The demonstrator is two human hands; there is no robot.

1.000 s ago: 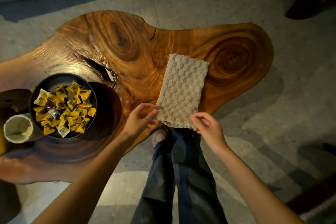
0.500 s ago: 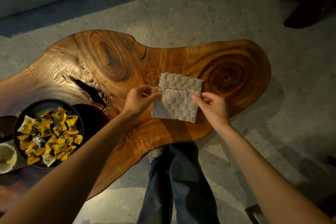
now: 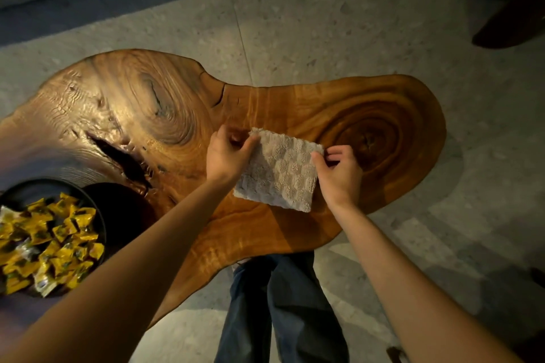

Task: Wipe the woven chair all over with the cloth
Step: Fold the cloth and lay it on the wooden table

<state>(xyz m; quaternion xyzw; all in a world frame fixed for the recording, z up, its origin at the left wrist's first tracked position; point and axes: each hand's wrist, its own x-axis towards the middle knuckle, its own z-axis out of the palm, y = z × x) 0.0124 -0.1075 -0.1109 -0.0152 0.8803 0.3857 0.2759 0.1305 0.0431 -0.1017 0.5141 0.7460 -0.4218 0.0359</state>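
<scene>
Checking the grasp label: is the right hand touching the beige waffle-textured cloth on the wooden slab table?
Touching. The head view shows the right hand pinching the far right corner of the beige waffle-textured cloth.

I see the folded cloth (image 3: 278, 177) lying on the live-edge wooden table (image 3: 368, 109). Left hand (image 3: 225, 156) pinches its far left corner, right hand (image 3: 340, 175) pinches the far right corner. Black bowl (image 3: 44, 184) of yellow wrapped candies (image 3: 50, 244) sits at the table's left end.
</scene>
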